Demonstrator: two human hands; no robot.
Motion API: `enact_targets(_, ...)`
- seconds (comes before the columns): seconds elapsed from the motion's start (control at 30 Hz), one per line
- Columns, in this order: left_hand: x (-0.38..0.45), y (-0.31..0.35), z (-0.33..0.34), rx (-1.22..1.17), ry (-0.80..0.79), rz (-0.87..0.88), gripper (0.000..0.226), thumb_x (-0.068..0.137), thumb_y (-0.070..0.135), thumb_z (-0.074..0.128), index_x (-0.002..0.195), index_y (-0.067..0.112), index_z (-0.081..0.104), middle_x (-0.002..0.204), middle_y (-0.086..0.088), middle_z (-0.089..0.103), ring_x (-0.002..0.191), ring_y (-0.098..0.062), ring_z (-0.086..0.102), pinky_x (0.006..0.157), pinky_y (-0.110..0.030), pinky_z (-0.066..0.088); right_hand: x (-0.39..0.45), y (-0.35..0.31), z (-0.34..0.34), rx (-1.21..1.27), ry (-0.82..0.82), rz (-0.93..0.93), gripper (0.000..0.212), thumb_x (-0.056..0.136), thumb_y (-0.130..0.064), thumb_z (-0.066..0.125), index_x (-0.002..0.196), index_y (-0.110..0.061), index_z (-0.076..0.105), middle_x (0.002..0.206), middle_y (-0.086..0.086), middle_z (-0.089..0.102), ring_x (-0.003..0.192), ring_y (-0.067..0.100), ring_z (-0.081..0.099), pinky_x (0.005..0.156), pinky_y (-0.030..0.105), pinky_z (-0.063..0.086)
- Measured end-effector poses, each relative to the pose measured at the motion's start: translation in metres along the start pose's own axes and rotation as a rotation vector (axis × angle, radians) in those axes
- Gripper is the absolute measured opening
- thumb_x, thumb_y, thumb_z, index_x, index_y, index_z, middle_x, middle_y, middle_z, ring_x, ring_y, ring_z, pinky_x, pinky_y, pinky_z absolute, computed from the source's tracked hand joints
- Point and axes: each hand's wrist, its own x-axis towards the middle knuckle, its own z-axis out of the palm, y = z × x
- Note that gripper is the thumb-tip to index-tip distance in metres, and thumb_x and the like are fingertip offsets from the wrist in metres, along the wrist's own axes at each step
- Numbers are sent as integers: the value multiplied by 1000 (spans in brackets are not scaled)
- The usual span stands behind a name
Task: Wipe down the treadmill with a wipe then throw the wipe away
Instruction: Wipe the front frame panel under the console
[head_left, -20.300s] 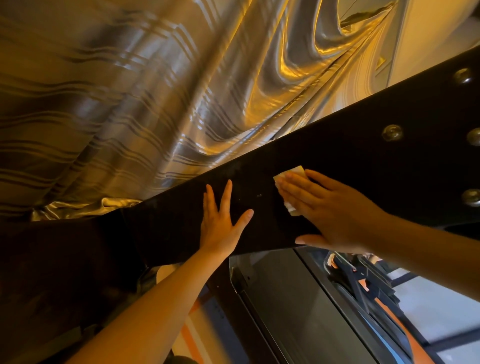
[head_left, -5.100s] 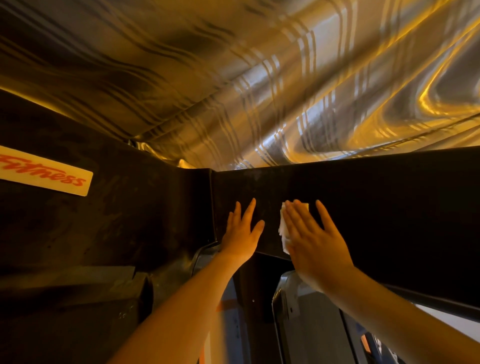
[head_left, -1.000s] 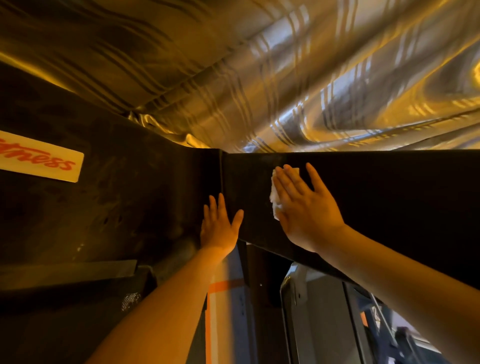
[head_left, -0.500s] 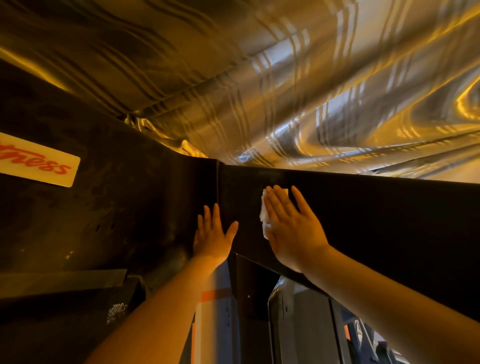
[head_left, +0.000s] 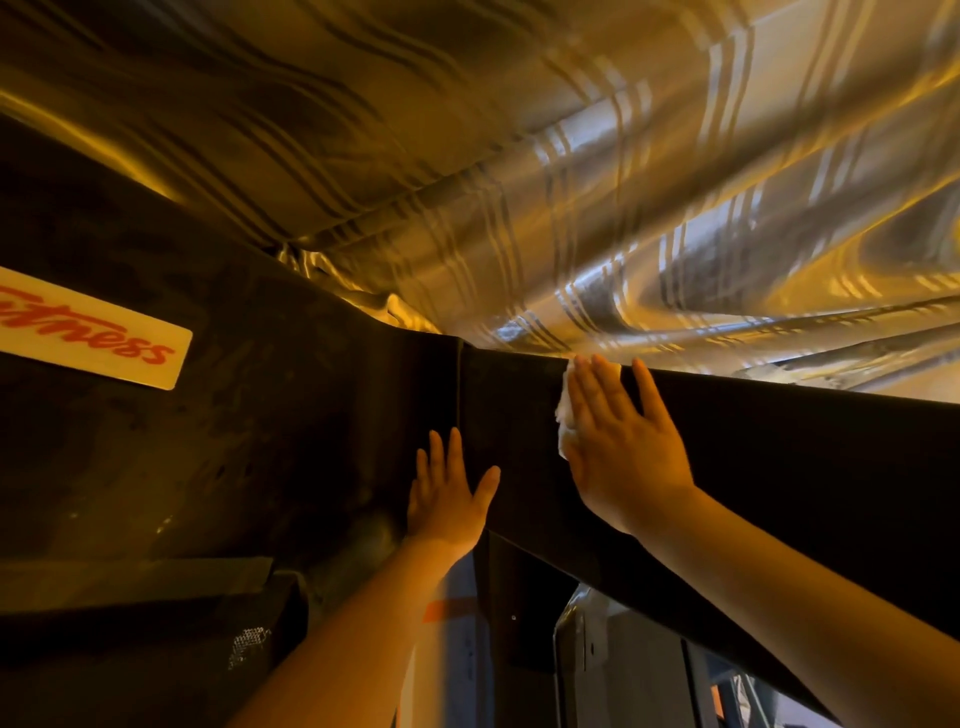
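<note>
the wipe (head_left: 563, 410) is a small white crumpled wad, mostly hidden under the right hand (head_left: 618, 447), with only a lumpy strip showing along the hand's left side and a bit past the fingertips. that hand lies flat with its fingers straight and close together, thumb out to the right, pressing the wipe against the dark treadmill panel (head_left: 779, 467) right up at the panel's top edge. the left hand (head_left: 447, 493) is also flat on the black surface, fingers straight and slightly spread, holding nothing, lower down and just left of the right hand, beside a vertical seam (head_left: 460, 395) where two panels meet.

the panel's upper edge runs off to the right with plenty of bare black face on that side. to the left of the seam the surface widens and carries a pale label (head_left: 98, 332) with red script ending in "tness".

behind and above the edge hangs a shiny striped curtain (head_left: 571, 182), gold and silver in warm light, bunched in folds where it meets the treadmill. below the arms a grey piece of equipment (head_left: 613, 670) shows, too dim to make out.
</note>
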Motion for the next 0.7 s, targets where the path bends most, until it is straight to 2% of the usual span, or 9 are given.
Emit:
enact_targets(0.1,1,-1,-2,-6,-20,-2,78,100,60,27,156,25,-14,164,-3,-21,152,-26,-15,122,-43,4,18,-11,1,-4,6,1,73,104,-45,19,146,-4,-25,161,16,-24,147,32,-27,112,56,-23)
enact_targets(0.37,3,1,-11,4,-99,-6,79,100,61,27,156,26,-16,164,-3,-23,151,-28,-17,122,-46,5,73,-38,3,-45,-34,-38,75,104,-47,23,155,-7,-14,163,15,-20,149,33,-24,116,58,-18)
enact_targets(0.57,1,1,-9,-2,-88,-9,79,100,62,26,156,26,-16,163,-2,-24,151,-27,-18,122,-46,4,27,-28,6,-19,-9,-37,74,105,-44,19,146,-5,-27,160,15,-28,146,32,-29,115,57,-20)
enact_targets(0.7,2,0,-7,-4,-77,-6,79,99,62,26,156,26,-16,163,-2,-24,151,-27,-18,122,-46,3,-12,-24,9,34,-39,-54,73,106,-42,19,149,-5,-27,157,16,-32,145,33,-31,118,55,-17)
